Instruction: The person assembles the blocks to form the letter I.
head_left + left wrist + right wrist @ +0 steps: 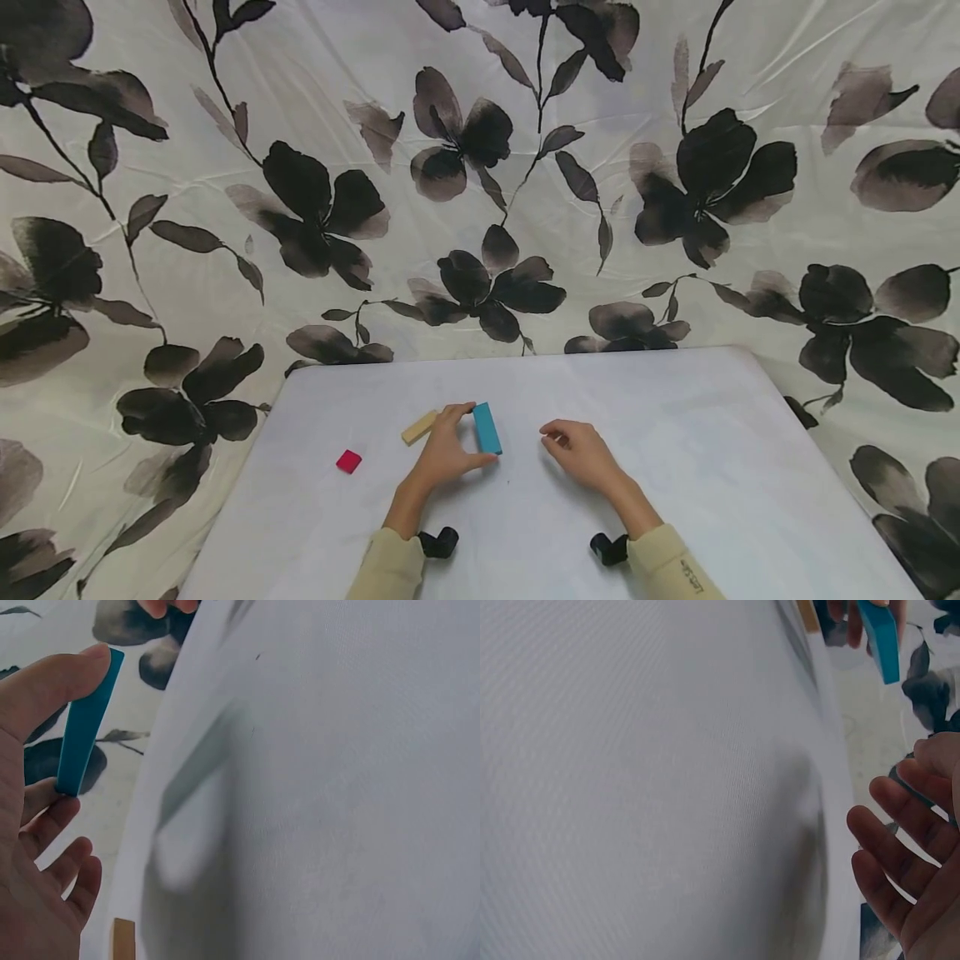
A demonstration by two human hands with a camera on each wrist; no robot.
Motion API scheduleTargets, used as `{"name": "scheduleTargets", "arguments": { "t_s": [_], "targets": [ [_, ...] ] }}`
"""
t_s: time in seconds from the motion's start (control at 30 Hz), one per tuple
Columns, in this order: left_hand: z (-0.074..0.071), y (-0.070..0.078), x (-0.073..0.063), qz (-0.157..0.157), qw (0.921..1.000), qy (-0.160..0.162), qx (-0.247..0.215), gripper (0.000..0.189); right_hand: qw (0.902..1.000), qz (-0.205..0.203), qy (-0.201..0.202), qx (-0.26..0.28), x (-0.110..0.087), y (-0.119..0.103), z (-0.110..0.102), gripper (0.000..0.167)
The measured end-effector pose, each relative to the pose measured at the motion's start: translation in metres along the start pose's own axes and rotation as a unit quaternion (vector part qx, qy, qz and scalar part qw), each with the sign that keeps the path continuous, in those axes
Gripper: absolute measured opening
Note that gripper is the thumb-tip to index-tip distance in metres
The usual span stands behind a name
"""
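A flat blue block (487,428) is pinched end to end by my left hand (445,450), thumb at the near end and fingers at the far end. In the left wrist view the blue block (90,724) hangs above the table, its shadow apart from it. To its right my right hand (582,452) hovers with fingers loosely bent and nothing in them. Behind the left hand lies a pale wooden block (418,427), partly hidden by the fingers. A small red block (348,462) lies farther left on the table.
The white table (675,417) ends at a far edge against a hanging floral cloth (480,192). A black wrist device (438,543) sits at the left wrist and another black device (609,550) at the right one.
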State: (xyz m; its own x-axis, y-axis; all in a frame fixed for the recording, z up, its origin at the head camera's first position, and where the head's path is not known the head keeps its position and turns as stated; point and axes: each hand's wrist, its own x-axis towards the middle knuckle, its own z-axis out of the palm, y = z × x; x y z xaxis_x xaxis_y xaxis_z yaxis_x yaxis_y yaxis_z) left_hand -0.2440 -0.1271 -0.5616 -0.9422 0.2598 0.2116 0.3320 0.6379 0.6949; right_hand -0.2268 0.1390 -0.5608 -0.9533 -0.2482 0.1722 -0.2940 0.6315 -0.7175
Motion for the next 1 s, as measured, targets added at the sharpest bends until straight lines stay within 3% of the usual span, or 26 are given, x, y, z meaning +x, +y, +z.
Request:
{"name": "scheduleTargets", "arguments": {
  "t_s": [0.47, 1.0],
  "targets": [
    [0.02, 0.007, 0.009, -0.026, 0.9989, -0.038, 0.009, 0.095, 0.9997, 0.021, 0.01, 0.001, -0.002, 0.01, -0.011, 0.016],
    [0.04, 0.019, 0.021, -0.002, 0.9975, -0.07, -0.004, 0.096, 0.9987, 0.03, 0.041, -0.003, -0.013, 0.026, -0.017, 0.016]
  ]
}}
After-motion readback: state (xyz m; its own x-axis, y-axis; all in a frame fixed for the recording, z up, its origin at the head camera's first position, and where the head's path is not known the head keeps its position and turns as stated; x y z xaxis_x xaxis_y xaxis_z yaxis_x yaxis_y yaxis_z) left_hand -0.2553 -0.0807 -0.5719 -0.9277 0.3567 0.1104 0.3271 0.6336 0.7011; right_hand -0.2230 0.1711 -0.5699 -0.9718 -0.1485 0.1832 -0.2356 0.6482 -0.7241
